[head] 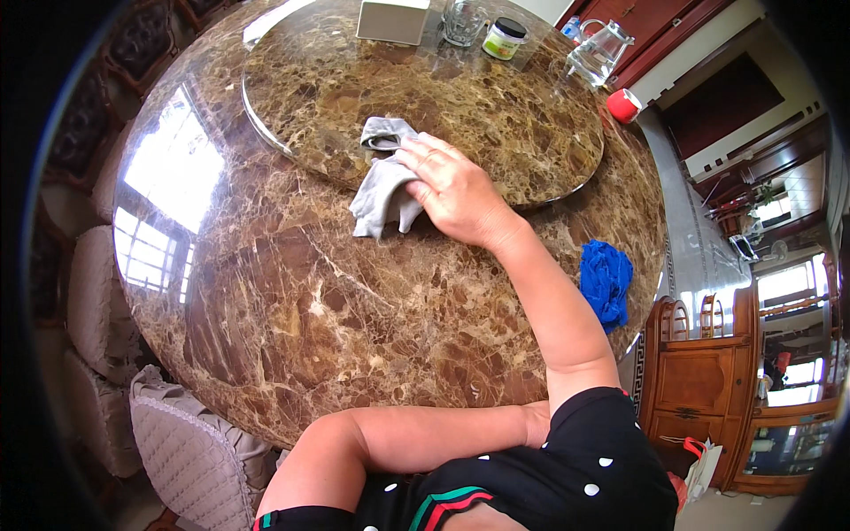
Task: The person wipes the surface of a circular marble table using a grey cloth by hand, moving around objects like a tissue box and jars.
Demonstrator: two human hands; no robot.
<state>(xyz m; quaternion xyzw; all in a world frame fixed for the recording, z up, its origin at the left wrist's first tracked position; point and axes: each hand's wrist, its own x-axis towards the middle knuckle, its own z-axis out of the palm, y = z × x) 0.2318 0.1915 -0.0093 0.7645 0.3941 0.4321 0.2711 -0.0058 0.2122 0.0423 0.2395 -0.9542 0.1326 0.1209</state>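
Observation:
My right hand [451, 189] lies over a crumpled grey cloth [382, 189], thumb and fingers gripping its right side. Part of the cloth rests on the round marble turntable [491, 119], and the rest drapes over the rim towards the brown marble tabletop [372, 332]. My left forearm [438, 431] runs along the near table edge. The left hand itself is hidden behind my right upper arm. To the right of my right forearm, a bunched blue cloth [605, 285] lies on the tabletop.
On the turntable's far side stand a pale box-like object [393, 21], a glass cup [463, 23] and a black-lidded jar [505, 38]. A glass pitcher [599, 53] and a red cup [623, 105] are at right. Padded chairs [186, 445] line the left; a wooden cabinet [694, 378] stands right.

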